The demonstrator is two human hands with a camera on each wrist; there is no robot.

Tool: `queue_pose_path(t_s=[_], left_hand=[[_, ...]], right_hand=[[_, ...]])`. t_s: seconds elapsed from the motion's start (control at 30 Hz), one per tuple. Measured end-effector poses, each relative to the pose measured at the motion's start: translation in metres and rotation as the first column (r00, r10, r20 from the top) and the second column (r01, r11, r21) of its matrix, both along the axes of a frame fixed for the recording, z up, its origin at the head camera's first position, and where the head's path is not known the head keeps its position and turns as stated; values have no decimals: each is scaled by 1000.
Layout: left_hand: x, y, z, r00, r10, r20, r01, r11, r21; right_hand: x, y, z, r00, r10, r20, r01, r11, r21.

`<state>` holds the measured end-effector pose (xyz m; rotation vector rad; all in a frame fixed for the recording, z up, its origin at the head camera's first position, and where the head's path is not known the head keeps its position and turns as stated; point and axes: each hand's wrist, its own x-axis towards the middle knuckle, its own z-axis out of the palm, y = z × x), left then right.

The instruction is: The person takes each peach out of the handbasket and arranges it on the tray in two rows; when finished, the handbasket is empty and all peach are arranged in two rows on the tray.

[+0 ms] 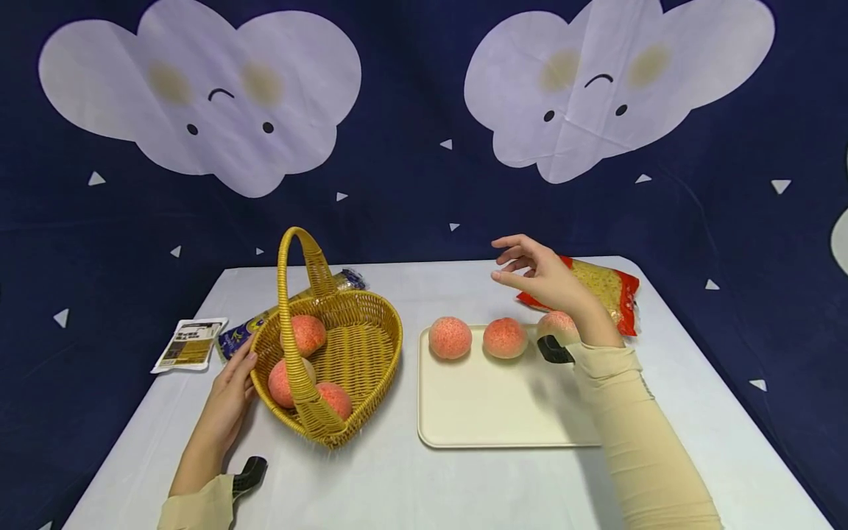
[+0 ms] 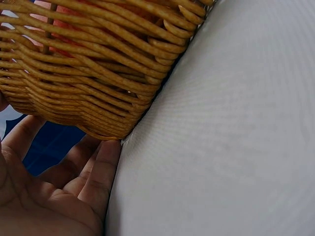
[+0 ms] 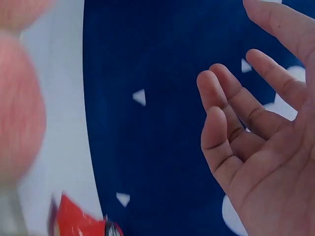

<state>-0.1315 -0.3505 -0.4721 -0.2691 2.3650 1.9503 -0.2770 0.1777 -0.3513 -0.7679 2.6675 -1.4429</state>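
Directly against left grip [image 1: 224,403], wicker basket [image 1: 361,353]

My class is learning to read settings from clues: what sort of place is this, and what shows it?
Probably a makeshift indoor studio set: a dark blue cloud-patterned backdrop rises behind a white-covered table, with a wicker basket and a cream tray laid out on it.
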Motion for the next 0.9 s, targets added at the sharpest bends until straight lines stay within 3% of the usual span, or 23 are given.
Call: queue_pose_path(t_s=[0.47,0.9], left_hand=[[2,-1,1,1000,10,26,-10,1000,5],[0,0,0,1000,0,5,0,1000,6]], right_hand=[[-13,-93,8,971,239,-3,-239,971,22],[-18,-165,6,931,363,49,-366,926,96]])
